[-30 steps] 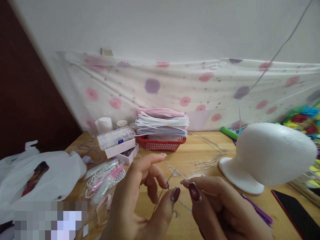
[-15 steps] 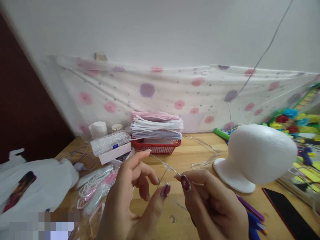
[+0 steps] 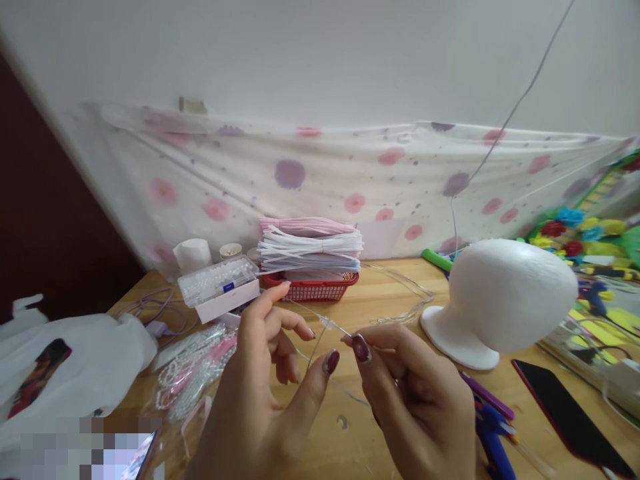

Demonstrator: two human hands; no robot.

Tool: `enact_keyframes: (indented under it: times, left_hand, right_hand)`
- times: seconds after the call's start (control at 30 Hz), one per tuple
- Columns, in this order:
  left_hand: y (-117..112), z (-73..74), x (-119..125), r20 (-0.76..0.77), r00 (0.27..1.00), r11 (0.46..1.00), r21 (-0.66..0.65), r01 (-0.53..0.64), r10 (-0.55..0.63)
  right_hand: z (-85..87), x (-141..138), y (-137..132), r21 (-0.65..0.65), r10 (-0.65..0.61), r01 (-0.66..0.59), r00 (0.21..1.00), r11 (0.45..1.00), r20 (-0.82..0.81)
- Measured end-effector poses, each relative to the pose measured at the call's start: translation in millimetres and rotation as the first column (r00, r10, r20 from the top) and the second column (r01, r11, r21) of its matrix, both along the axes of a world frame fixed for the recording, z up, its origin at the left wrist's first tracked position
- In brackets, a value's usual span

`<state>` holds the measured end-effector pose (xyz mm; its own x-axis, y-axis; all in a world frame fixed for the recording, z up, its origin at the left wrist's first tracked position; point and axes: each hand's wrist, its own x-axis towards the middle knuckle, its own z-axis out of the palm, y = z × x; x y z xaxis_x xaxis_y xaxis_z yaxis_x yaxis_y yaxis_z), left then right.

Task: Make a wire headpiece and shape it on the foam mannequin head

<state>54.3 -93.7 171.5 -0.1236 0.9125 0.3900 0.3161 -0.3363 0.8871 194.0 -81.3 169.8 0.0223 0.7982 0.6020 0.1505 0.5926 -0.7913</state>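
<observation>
My right hand [image 3: 413,393] pinches a thin silvery wire [image 3: 342,329] between thumb and index finger. Small clear pieces, perhaps beads, [image 3: 326,323] sit on the wire just beyond those fingertips. Opposite, my left hand [image 3: 265,380] has its fingers curved and its thumb well apart from them. One strand stretches from the clear pieces toward the left index fingertip; whether it touches there I cannot tell. Another strand drops between the two hands, near the left thumb.
Behind the hands, a red basket [image 3: 320,289] holds bundled pink and white strips [image 3: 313,243]. A clear bead box [image 3: 220,281] and bagged bead strings [image 3: 197,370] lie left. Rightward are a white foam head [image 3: 510,293], a black phone [image 3: 567,413] and a blue-handled tool [image 3: 493,433].
My left thumb and middle finger have spread farther apart, away from the wire strand between them. My right hand keeps its pinch. The whole view has shifted slightly.
</observation>
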Motion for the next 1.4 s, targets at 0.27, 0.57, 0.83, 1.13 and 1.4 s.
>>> enact_keyframes:
  times: [0.27, 0.57, 0.83, 1.13, 1.4]
  left_hand:
    - [0, -0.1, 0, -0.003, 1.000, 0.999, 0.038, 0.019, -0.019]
    - [-2, -0.6, 2, 0.003, 0.998, 0.997, 0.045, -0.056, 0.056]
    - [-10, 10.2, 9, 0.075, 0.996, 0.998, -0.027, -0.051, 0.053]
    - [-11, 15.2, 12, 0.078, 0.997, 0.999, -0.048, -0.025, 0.029]
    - [-10, 11.4, 13, 0.085, 0.996, 0.999, -0.040, -0.010, 0.013]
  right_hand:
    - [1.4, 1, -1, -0.006, -0.002, 0.002, 0.999, 1.000, 0.042]
    - [2.1, 1, -1, -0.004, -0.020, 0.021, 0.996, 1.000, 0.084]
    - [1.9, 0, 1, 0.008, -0.039, 0.039, 0.997, 0.999, 0.071]
    - [1.8, 1, 0, -0.001, -0.070, 0.070, 0.997, 0.998, 0.036]
    - [2.9, 1, 0, -0.001, -0.055, 0.055, 0.998, 0.998, 0.002]
